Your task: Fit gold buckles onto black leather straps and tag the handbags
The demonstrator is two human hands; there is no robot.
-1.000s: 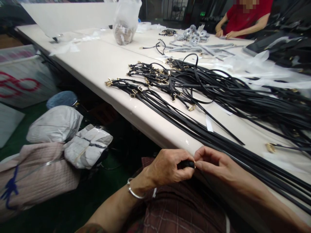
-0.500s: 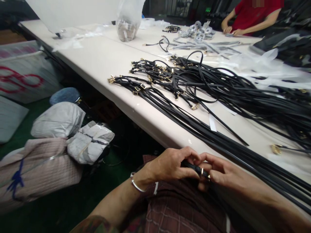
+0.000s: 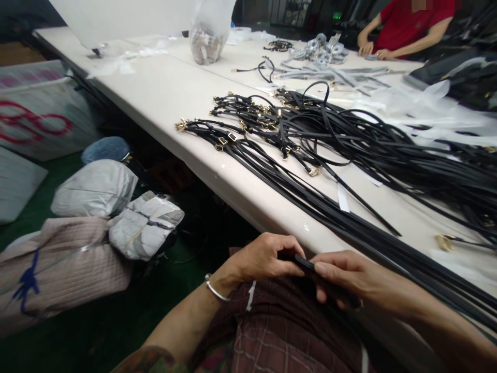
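Observation:
Over my lap, just off the table's near edge, a black strap [image 3: 305,262] runs between my two hands. My right hand [image 3: 349,274] pinches it between thumb and fingers, with more dark strap showing below the palm. My left hand [image 3: 272,256] is curled, thumb and forefinger closing at the strap's near end. A bundle of long black straps [image 3: 287,186] with gold buckles lies along the table edge, beyond my hands. Behind it sits a larger tangled pile of black straps [image 3: 373,140] with gold clasps.
Plastic-wrapped straps and rolls [image 3: 320,49] lie farther back on the white table [image 3: 155,93], near a clear bag [image 3: 209,44]. A person in red [image 3: 411,28] works at the far side. Wrapped bundles [image 3: 93,189] stand on the floor at left.
The gold fitting that showed between my hands is out of sight, and a plain strap end shows instead. My right hand has turned and shifted slightly; my hands are a little farther apart.

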